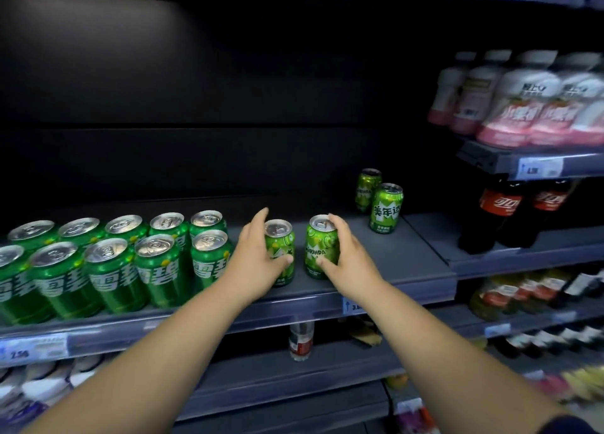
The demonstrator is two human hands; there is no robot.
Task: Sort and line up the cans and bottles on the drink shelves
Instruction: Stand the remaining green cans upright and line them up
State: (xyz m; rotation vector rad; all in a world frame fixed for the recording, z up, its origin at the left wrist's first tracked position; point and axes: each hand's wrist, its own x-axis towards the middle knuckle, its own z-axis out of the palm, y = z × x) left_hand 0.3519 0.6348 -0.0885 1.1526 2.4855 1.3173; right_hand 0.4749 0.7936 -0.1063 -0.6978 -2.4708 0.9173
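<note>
Two light-green Mirinda cans stand side by side near the front of the grey shelf (376, 270). My left hand (258, 257) wraps the left Mirinda can (281, 237) from its left side. My right hand (346, 254) grips the right Mirinda can (318, 250) from its right side. Both cans are upright and a small gap separates them. Two more Mirinda cans (385, 208) stand further back on the right. Several dark-green Sprite cans (157, 263) fill the left part of the shelf in two rows.
Cola bottles (500, 214) stand on the adjoining shelf to the right, pink-and-white bottles (523, 106) on the shelf above them. A single clear bottle (300, 339) stands on the shelf below. Price tags run along the shelf fronts.
</note>
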